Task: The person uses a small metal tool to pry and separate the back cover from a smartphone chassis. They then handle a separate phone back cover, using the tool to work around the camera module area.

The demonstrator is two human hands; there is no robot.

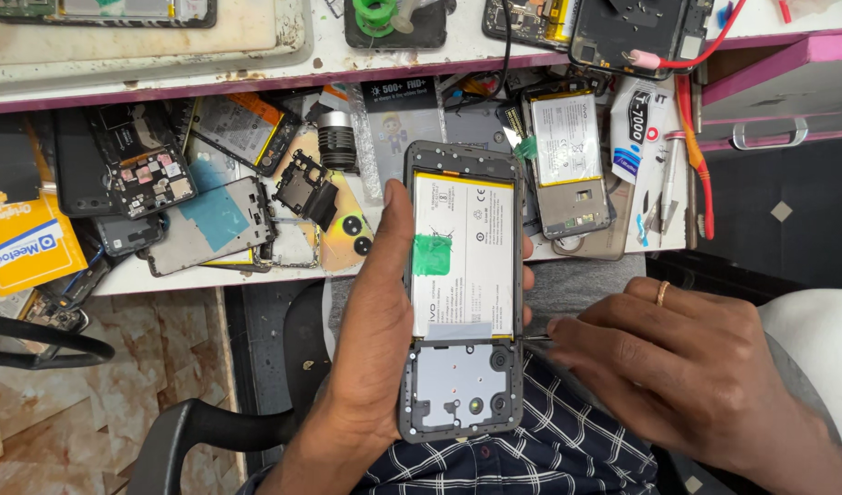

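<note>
Cradling the opened grey phone with white battery [461, 293] lengthwise in our left hand [371, 348], we are pinching a thin metal tool [535, 337] in our right hand's [687, 367] grip, tip touching its nearer right edge.

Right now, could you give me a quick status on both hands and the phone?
Left hand grips opened phone, battery exposed. Right hand holds thin tool at phone's right edge. Nothing between them.
</note>
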